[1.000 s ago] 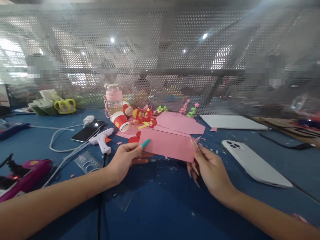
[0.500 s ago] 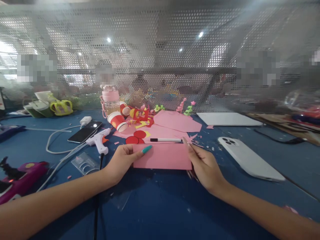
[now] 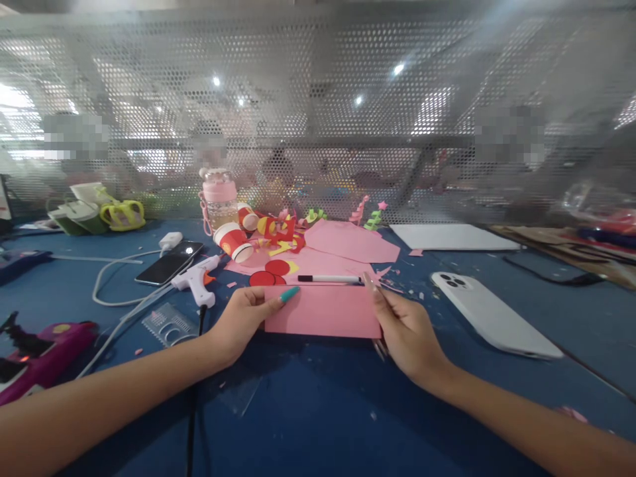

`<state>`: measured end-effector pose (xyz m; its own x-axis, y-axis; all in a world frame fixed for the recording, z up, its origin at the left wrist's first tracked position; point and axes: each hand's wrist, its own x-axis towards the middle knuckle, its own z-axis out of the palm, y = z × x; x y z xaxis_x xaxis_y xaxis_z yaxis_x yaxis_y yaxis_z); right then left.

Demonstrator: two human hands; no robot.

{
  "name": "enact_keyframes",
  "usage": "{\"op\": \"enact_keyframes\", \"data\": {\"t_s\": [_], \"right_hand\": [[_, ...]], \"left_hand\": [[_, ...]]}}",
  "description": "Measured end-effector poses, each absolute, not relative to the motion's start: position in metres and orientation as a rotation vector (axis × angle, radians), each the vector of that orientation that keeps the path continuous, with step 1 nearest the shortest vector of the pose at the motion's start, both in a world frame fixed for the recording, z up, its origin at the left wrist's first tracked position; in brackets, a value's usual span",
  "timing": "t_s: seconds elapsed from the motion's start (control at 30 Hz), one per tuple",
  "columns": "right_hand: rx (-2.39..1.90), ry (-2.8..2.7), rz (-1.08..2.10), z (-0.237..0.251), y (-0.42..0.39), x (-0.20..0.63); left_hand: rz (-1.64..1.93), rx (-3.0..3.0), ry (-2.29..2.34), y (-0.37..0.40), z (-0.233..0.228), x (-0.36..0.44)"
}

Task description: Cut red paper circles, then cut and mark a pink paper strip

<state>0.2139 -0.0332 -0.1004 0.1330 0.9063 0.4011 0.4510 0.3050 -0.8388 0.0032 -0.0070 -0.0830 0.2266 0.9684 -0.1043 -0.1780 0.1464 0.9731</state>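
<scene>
Seen from the head camera, a person holds a folded pink paper flat on the blue bench, near the middle of its front half. The left hand grips the sheet's left end, thumb with a teal nail laid on top and fingers curled under the edge, pinching it. The right hand holds the sheet's right end, forefinger stretched up along the edge and the other fingers tucked below; the paper spans the gap between the two hands, touching both.

Just behind the paper's far edge lies a marker pen, parallel to it, on a spread of larger pink sheets. Two red paper discs sit just left of the pen. Farther back, toward the perforated metal screen along the bench's far edge, stand a pink-lidded bottle, a red and white paper cup tipped on its side, and a heap of red, yellow and green cut-outs.

Toward the left edge lie a white glue gun, a dark phone with a white charger cable, a clear stencil ruler and a purple glue gun. To the right of the hands a white phone lies face down, well apart from the paper, with a white board behind it.
</scene>
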Motion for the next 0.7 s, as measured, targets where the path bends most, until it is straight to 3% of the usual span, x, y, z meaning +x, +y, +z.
{"op": "enact_keyframes", "data": {"t_s": [0.13,0.7], "right_hand": [[-1.344,-1.453,0.654,-0.1020,-0.0340,0.2146],[-1.243,-1.535,0.574,-0.1018,-0.0340,0.2150]], "left_hand": [[1.041,1.052,0.987,-0.0070,-0.0826,0.0027],[0.938,0.945,0.842,-0.0090,-0.0829,0.0020]]}}
